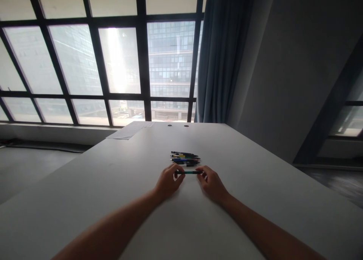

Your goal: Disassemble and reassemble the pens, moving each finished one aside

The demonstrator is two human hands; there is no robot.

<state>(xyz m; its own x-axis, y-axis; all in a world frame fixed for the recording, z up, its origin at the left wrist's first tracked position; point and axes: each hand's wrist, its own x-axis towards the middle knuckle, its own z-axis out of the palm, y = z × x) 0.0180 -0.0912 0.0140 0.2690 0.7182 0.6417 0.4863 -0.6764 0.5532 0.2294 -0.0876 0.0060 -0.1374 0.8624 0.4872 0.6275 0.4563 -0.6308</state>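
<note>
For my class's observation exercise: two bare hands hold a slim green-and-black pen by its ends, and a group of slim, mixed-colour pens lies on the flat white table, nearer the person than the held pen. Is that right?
Not quite: the head view shows the group of slim, mixed-colour pens lying beyond the slim green-and-black pen, not nearer. The rest stands.

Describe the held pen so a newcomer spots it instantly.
Find the white table in front of the window, then the cluster of pens lying on it. Just on the near side of that cluster, the held pen spans between the left hand and the right hand. Unlike its neighbours, it is gripped at both ends, showing a teal-green middle.
</note>
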